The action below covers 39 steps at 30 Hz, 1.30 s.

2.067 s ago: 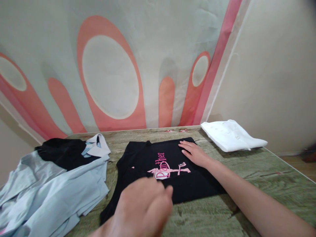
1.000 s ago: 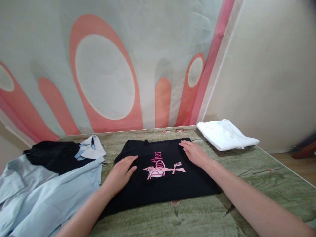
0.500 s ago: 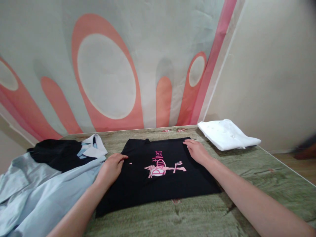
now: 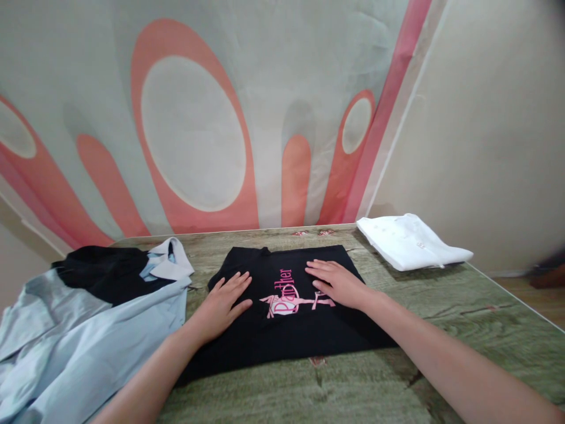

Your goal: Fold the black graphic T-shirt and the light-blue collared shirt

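Observation:
A black T-shirt, folded into a rough rectangle, lies on the table with a pink cat figure and the word "Panther" facing up. My left hand rests flat on its left part, fingers spread. On the right part, my right hand lies flat with its fingers stretched over the shirt and covers some of the pink print. Neither hand grips the cloth.
A folded white garment sits at the table's back right. Light blue and black clothes with a white collar are heaped at the left. The wood-grain table meets a printed wall behind.
Both hands have moved inward from the shirt's side edges onto its top. Their fingers now lie flatter and more spread. The shirt stays in place.

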Each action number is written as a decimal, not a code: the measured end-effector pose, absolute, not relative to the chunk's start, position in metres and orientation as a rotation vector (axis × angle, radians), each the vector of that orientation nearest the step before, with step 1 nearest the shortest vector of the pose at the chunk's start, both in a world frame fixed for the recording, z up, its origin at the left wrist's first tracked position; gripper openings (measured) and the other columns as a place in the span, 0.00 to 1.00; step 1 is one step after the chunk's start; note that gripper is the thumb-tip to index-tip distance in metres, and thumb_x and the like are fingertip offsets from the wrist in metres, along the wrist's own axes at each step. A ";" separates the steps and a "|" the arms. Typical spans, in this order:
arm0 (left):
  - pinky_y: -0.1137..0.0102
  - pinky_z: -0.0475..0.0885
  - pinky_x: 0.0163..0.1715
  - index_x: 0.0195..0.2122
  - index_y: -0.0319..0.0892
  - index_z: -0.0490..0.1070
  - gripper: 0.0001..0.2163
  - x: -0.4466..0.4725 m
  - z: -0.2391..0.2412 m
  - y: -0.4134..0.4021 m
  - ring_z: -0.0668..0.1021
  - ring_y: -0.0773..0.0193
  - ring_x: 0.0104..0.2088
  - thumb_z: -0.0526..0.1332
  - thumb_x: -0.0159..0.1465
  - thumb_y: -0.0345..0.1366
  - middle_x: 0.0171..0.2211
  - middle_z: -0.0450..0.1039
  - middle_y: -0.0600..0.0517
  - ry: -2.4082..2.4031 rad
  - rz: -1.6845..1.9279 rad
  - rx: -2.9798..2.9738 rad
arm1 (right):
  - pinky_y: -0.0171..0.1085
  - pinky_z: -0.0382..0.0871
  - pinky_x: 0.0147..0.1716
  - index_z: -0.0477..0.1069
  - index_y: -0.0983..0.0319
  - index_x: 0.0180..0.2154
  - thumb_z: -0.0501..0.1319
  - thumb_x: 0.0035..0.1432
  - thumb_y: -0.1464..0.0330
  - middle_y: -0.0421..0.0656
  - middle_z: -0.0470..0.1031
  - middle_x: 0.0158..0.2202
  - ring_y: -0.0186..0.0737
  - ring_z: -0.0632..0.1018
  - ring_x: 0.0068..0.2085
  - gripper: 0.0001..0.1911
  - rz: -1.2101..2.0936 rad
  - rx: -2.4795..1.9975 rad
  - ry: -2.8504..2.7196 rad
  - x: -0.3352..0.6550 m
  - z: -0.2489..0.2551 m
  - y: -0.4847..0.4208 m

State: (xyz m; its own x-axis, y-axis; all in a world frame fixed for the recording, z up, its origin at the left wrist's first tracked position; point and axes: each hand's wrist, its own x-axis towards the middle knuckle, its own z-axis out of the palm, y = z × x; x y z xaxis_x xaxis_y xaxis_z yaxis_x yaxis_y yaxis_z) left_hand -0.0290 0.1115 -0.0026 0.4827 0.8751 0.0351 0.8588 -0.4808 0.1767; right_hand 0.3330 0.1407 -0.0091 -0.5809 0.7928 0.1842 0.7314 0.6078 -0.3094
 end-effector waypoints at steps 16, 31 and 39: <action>0.49 0.50 0.64 0.65 0.55 0.54 0.22 -0.010 0.005 0.102 0.56 0.56 0.67 0.48 0.71 0.47 0.67 0.53 0.53 1.393 0.140 2.599 | 0.48 0.59 0.57 0.66 0.52 0.58 0.54 0.65 0.63 0.43 0.65 0.62 0.43 0.66 0.61 0.20 0.220 -1.327 -2.561 0.335 0.003 0.135; 0.50 0.50 0.64 0.65 0.56 0.54 0.22 -0.013 0.003 0.104 0.56 0.56 0.66 0.48 0.70 0.48 0.67 0.53 0.53 1.377 0.170 2.610 | 0.43 0.70 0.40 0.72 0.64 0.49 0.54 0.64 0.65 0.54 0.74 0.50 0.52 0.76 0.45 0.16 -0.109 -1.626 -2.786 0.310 0.035 0.088; 0.51 0.51 0.64 0.65 0.56 0.55 0.22 -0.011 0.005 0.102 0.58 0.55 0.66 0.49 0.70 0.47 0.66 0.55 0.52 1.368 0.207 2.602 | 0.43 0.68 0.43 0.70 0.60 0.52 0.55 0.63 0.67 0.51 0.73 0.49 0.51 0.74 0.47 0.17 -0.011 -1.584 -2.733 0.316 0.037 0.098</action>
